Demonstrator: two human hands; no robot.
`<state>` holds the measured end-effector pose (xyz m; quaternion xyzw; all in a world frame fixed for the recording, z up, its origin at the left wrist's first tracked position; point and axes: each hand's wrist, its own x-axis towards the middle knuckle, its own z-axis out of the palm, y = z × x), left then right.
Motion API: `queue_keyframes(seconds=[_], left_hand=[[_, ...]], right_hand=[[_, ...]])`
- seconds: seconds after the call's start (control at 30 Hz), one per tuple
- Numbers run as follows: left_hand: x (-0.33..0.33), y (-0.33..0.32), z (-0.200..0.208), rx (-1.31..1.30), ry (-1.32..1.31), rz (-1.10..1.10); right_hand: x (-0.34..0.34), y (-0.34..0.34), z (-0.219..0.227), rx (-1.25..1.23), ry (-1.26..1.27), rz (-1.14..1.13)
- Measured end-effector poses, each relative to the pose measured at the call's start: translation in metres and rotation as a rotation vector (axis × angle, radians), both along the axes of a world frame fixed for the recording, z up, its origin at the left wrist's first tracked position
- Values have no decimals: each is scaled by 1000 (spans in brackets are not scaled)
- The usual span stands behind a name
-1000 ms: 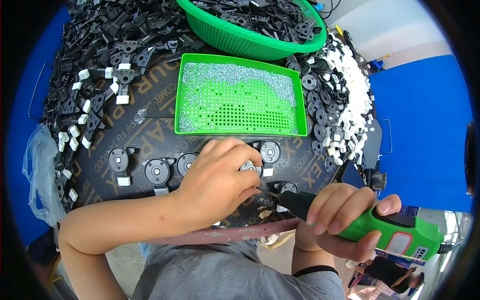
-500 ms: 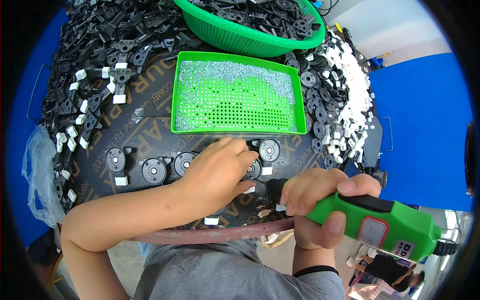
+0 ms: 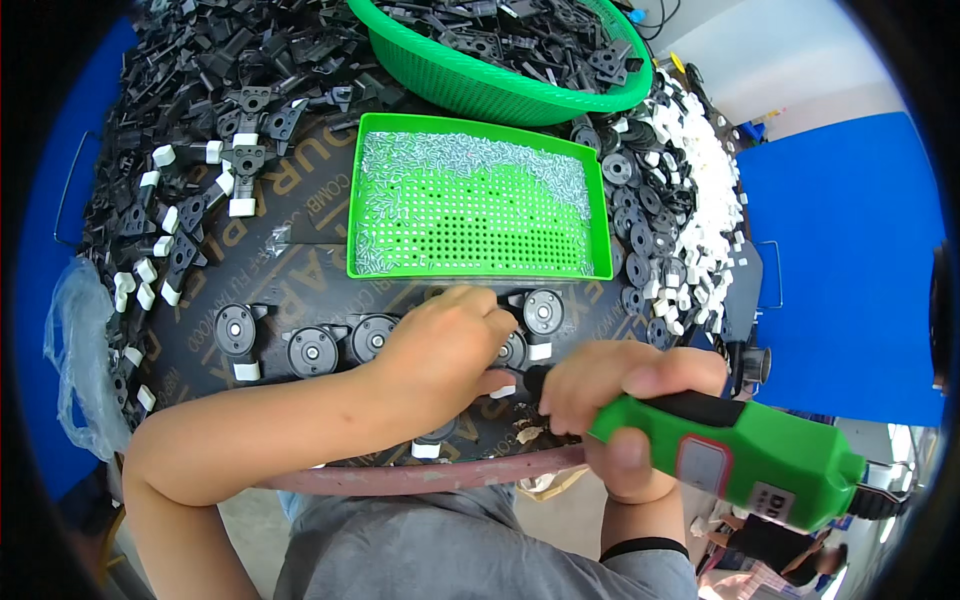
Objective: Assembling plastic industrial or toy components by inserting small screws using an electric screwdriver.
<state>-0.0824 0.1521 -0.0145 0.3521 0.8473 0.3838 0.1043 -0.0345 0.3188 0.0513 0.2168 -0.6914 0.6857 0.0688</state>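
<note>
My right hand (image 3: 640, 400) is wrapped round a green electric screwdriver (image 3: 790, 455) with a black front end pointing left. That front end is beside a round black part (image 3: 512, 350) with a white tab. My left hand (image 3: 440, 345) is curled over this part, its thumb near the white tab, and hides much of it. Whether the screwdriver's tip touches the part, I cannot tell. Similar black parts lie around: a round part (image 3: 237, 328) at far left, another (image 3: 313, 352) beside it, a third (image 3: 372, 337) against my left hand and one (image 3: 543, 312) just beyond.
A green perforated tray (image 3: 355, 225) holding small silvery screws stands beyond my hands. Behind it is a green basket (image 3: 480, 98) of black parts. Black pieces (image 3: 200, 70) are heaped at left; black discs (image 3: 637, 235) and white caps (image 3: 712, 190) at right. A plastic bag (image 3: 80, 360) hangs at left.
My right hand has moved the screwdriver left, bringing its front end closer to my left hand. The left hand stays over the same part. The whole view has shifted slightly.
</note>
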Motion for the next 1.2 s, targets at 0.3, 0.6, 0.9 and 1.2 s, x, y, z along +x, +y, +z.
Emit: queue_keyframes(seconds=[0.3, 0.6, 0.9, 1.2], left_hand=[[12, -12, 27, 38, 139, 14], [67, -58, 50, -260, 146, 94], [84, -55, 34, -211, 114, 203], [96, -41, 33, -107, 99, 224]], right_hand=[[-93, 14, -16, -211, 296, -277], [-110, 22, -31, -172, 255, -355], [-107, 18, -33, -140, 282, -365], [-109, 16, -34, -185, 290, -331]])
